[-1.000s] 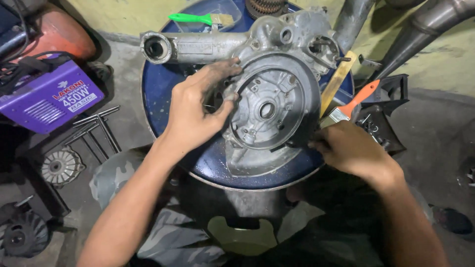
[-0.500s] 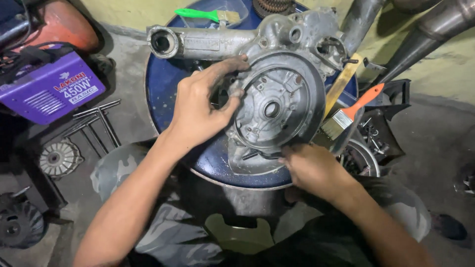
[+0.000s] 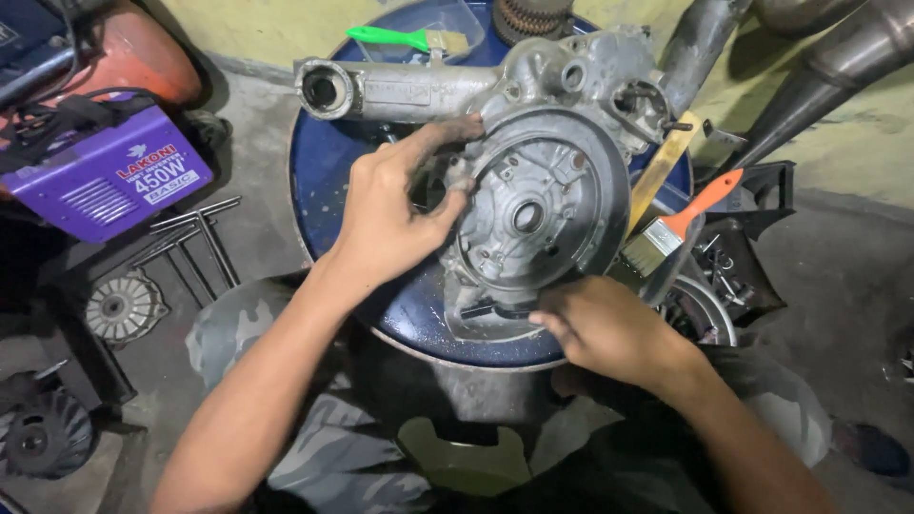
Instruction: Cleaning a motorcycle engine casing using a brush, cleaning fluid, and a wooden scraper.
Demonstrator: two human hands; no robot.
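grey engine casing (image 3: pixel 543 205) on blue drum (image 3: pixel 328 205), left hand (image 3: pixel 390 214) spread against its left rim, right hand (image 3: pixel 605 328) fingers together touching its near edge

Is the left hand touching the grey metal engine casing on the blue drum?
Touching. The head view shows the left hand with fingers laid on the rim of the engine casing.

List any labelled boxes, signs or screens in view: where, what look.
Purple box-shaped machine: on the floor at upper left, beside the blue drum; white label panel with red and dark print on top, vent slots, black strap across it.
No signs or screens in view.
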